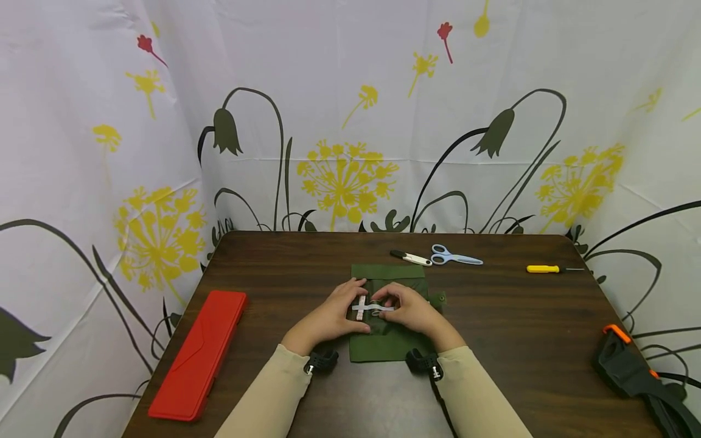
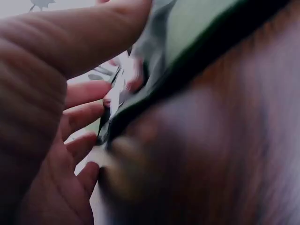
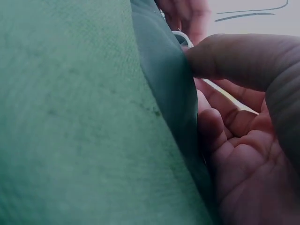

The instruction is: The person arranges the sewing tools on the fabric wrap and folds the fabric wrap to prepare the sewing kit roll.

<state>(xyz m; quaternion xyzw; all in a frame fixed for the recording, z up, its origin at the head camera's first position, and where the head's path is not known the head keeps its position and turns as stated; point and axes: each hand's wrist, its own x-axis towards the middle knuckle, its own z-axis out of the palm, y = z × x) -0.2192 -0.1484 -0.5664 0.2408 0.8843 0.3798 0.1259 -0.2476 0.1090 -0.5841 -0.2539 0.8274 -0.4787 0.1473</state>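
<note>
The right fingers hid the right-hand end of a flat white strap (image 1: 363, 308), and a small roundish thing (image 1: 375, 312) under it was hard to make out. The left wrist view was badly blurred; in the right wrist view, green cloth filled most of the left side.

The strap ran across the inside of an unfolded dark-green fabric pouch (image 1: 378, 351), over an upright pale pink-and-white strip (image 1: 361, 300). The pouch lay between both hands on a dark wood-grain table (image 1: 296, 258). The right hand (image 1: 413, 311) had its fingers curled, thumb and fingertips pinching the strap's end. The left hand (image 1: 333, 313) rested at the pouch's left edge, its fingers extended and thumb apart.

Well to the left lay a long red flat case (image 1: 198, 356). Beyond the pouch, a black-and-white slim tool (image 1: 411, 258) touched pale-blue scissors (image 1: 457, 258); farther right lay a yellow-handled screwdriver (image 1: 543, 269). A black-and-orange object (image 1: 621, 365) was cut off by the lower frame edge.
</note>
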